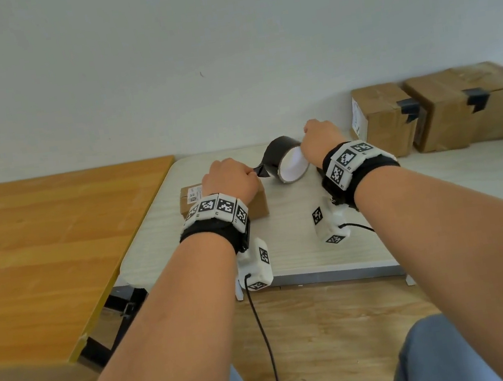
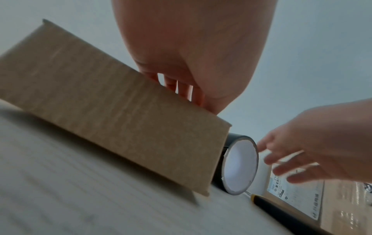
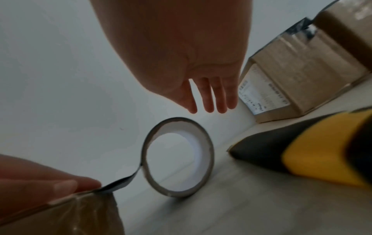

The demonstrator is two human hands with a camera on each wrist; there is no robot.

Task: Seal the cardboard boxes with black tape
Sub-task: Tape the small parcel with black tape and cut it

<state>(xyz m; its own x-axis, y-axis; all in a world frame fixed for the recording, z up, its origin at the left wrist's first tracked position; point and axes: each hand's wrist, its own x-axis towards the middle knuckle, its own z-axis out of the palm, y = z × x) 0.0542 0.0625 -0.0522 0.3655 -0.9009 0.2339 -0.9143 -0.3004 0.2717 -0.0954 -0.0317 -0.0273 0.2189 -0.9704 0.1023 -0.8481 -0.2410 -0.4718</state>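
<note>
A small brown cardboard box [image 1: 255, 204] with a white printed label on its top lies flat on the pale worktop [image 1: 301, 257]. Just to its right a roll of black tape [image 1: 286, 161] stands on edge, its white core facing the viewer, with a short free strip [image 1: 261, 169] drawn out leftward to the box's top edge. Two larger cardboard boxes [image 1: 385, 119] [image 1: 471, 107], each carrying black tape, sit side by side at the far right by the wall.
</note>
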